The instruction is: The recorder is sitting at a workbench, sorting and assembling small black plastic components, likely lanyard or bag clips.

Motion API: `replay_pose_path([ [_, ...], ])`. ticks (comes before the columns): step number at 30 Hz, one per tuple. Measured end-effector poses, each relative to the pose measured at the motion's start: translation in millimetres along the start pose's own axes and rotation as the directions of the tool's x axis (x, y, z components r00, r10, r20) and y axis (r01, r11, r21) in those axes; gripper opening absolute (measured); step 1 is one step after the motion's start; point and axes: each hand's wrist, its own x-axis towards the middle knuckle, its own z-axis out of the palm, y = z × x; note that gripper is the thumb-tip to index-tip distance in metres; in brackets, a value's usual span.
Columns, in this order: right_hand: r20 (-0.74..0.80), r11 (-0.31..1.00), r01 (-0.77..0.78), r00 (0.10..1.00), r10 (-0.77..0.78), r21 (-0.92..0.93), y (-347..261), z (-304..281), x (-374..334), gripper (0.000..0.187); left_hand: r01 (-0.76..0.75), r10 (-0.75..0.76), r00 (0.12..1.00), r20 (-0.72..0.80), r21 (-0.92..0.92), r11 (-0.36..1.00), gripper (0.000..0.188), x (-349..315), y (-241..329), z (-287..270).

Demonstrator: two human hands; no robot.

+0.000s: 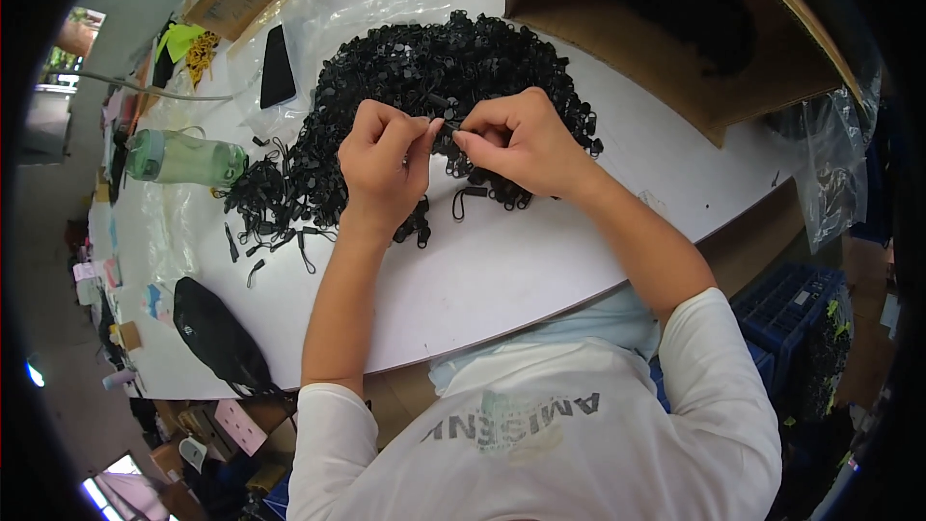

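Note:
My left hand [381, 169] and my right hand [526, 143] meet over the near part of a big pile of small black pieces with ring-shaped ends [424, 63]. Thumb and fingers of both are pinched together on a small black piece [451, 125], mostly covered by the fingertips, so its exact shape cannot be made out. Just below the hands, a black zipper pull with a cord loop [470, 195] lies on the white table [463, 289]. Several more such cord pulls [275, 195] are heaped and scattered left of my left forearm.
A green bottle [183, 157] lies on its side at the left, with a black phone [278, 68] beyond it on clear plastic. Nearer is a black pouch [217, 333]. A large open cardboard box [666, 87] with dark contents stands far right. Blue crates [786, 314] are below the table's right edge.

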Motion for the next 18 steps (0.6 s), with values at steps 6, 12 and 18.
replay_pose_path([
  [6, -0.177, 0.996, -0.068, 0.983, 0.056, -0.063, 0, 6, -2, 0.014, -0.054, 0.058, 0.989, 0.139, -0.027, 0.998, 0.016, 5, 7, 1],
  [12, 0.008, 0.995, 0.074, 0.997, -0.074, -0.064, -3, 3, -7, 0.011, 0.439, -0.396, 0.895, 0.207, -0.245, 0.864, 0.009, 1, 11, -6],
  [18, 0.067, 0.992, 0.113, 0.992, -0.109, -0.063, -2, 6, -8, 0.009, 0.323, -0.167, 0.873, 0.458, -0.286, 0.902, 0.018, 8, 6, -16],
])
